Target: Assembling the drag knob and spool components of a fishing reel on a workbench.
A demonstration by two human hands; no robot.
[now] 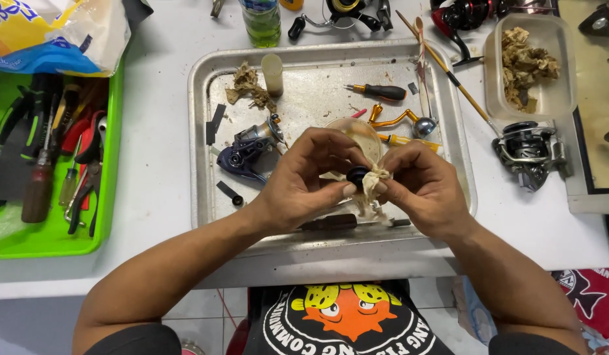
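Both of my hands meet over the near middle of a metal tray (202,131), each with a closed grip. My left hand (301,177) pinches a small black round part (356,175) between thumb and fingertips. My right hand (426,184) holds a crumpled, stained rag (375,181) pressed against that part, with the rag's loose end hanging down below my fingers. The part and rag sit between my two hands, just above the tray's near edge.

On the tray, just left of my left hand, lies a dark blue fishing reel body (248,151). Behind my hands a clear round cup (360,131) shows partly. Farther back on the tray are a screwdriver with a black and orange handle (383,92), an orange reel handle arm (396,120), a small pale cylinder (273,73) standing upright, and a scrap of dirty tissue (248,85). A dark-handled tool (327,223) lies under my hands at the tray's near edge.

The tray rests on a white table (160,164). To the far left, a green tray (54,236) holds pliers and screwdrivers. To the right of the metal tray a black and silver reel (531,151) lies on the table, and beyond it a clear plastic tub (554,98) holds used tissue.
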